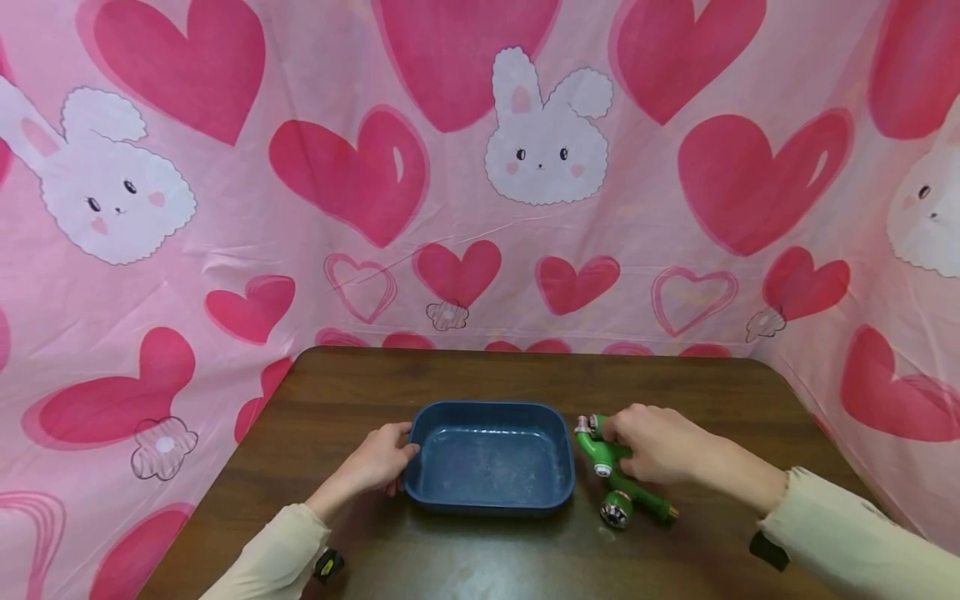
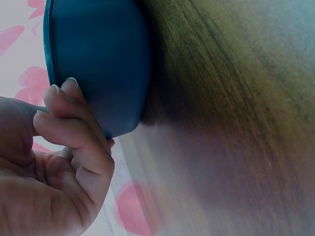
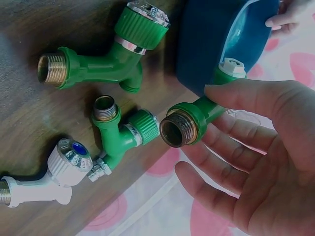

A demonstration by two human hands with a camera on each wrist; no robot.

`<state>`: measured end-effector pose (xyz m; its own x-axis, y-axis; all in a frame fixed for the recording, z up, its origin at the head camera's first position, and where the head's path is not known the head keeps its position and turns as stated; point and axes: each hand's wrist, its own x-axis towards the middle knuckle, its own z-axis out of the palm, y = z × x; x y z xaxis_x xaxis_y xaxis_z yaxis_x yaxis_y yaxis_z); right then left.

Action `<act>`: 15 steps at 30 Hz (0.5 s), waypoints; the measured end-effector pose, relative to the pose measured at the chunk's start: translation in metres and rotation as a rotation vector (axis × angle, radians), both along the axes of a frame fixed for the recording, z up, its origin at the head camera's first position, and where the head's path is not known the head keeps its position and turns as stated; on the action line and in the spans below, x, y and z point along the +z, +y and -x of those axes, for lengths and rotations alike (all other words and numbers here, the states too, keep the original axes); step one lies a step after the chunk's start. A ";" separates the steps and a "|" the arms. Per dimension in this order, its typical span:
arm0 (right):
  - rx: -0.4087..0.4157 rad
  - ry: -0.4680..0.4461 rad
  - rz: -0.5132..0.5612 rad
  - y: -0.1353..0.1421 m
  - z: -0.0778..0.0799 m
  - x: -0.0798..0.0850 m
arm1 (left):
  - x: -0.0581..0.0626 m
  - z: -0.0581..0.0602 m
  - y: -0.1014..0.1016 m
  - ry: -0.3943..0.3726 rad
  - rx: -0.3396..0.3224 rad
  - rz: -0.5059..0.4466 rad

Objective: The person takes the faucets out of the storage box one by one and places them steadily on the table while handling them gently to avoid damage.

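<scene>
My left hand [image 1: 384, 457] grips the left rim of a dark blue rectangular dish [image 1: 491, 505], its fingers curled at the end wall [image 2: 106, 59] in the left wrist view. To the right of the dish, my right hand [image 1: 660, 442] holds a green faucet [image 1: 598, 452] between thumb and fingers. This faucet has a white cap [image 3: 231, 68] and a threaded inlet [image 3: 179, 129]. Beside it on the table are a larger green faucet [image 3: 96, 68] with a round knob, another green faucet [image 3: 114, 138], and a white faucet [image 3: 42, 189], which the head view does not show.
The brown wooden table [image 1: 375, 379] carries everything. Pink cloth [image 1: 465, 225] with hearts and rabbits hangs behind it and along both sides. A small black object [image 1: 328, 565] is by the left sleeve, another [image 1: 768, 550] under the right sleeve.
</scene>
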<state>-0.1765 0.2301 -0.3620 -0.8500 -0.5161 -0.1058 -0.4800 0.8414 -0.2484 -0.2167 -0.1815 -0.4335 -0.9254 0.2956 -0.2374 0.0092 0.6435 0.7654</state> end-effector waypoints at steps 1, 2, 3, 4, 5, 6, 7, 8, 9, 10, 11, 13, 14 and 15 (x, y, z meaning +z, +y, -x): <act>0.000 0.001 -0.001 0.000 0.000 0.000 | 0.000 0.000 0.000 -0.001 0.000 0.000; -0.002 0.001 -0.003 0.001 0.000 -0.001 | 0.000 0.000 0.000 -0.003 0.000 -0.001; -0.005 0.000 -0.003 0.001 -0.001 -0.001 | 0.000 0.000 0.000 -0.005 0.000 -0.002; -0.008 -0.003 -0.004 0.002 -0.001 -0.002 | 0.000 0.000 0.000 -0.005 0.000 -0.002; -0.012 -0.006 -0.002 0.002 -0.001 -0.002 | 0.000 0.000 0.000 -0.006 0.000 -0.003; -0.015 -0.011 -0.001 0.002 -0.001 -0.002 | 0.000 0.000 -0.001 -0.006 0.000 -0.003; -0.018 -0.014 0.002 0.003 -0.001 -0.003 | 0.000 0.000 -0.001 -0.006 0.001 -0.003; -0.019 -0.016 0.003 0.003 -0.002 -0.003 | 0.000 0.000 -0.001 -0.006 0.001 -0.003; -0.019 -0.017 0.005 0.003 -0.002 -0.003 | 0.000 0.001 -0.001 -0.005 0.001 -0.003; -0.019 -0.016 0.006 0.004 -0.002 -0.004 | -0.001 0.001 -0.001 -0.003 0.001 -0.002; -0.018 -0.013 0.006 0.005 -0.002 -0.005 | -0.001 0.001 -0.001 0.000 -0.001 -0.001; -0.017 -0.008 0.003 0.006 -0.002 -0.006 | -0.001 0.001 -0.001 0.009 -0.006 0.003; -0.015 -0.008 0.002 0.007 -0.003 -0.007 | -0.002 0.001 -0.001 0.012 -0.008 0.005; -0.016 -0.009 -0.002 0.007 -0.003 -0.007 | -0.002 0.001 -0.001 0.015 -0.011 0.006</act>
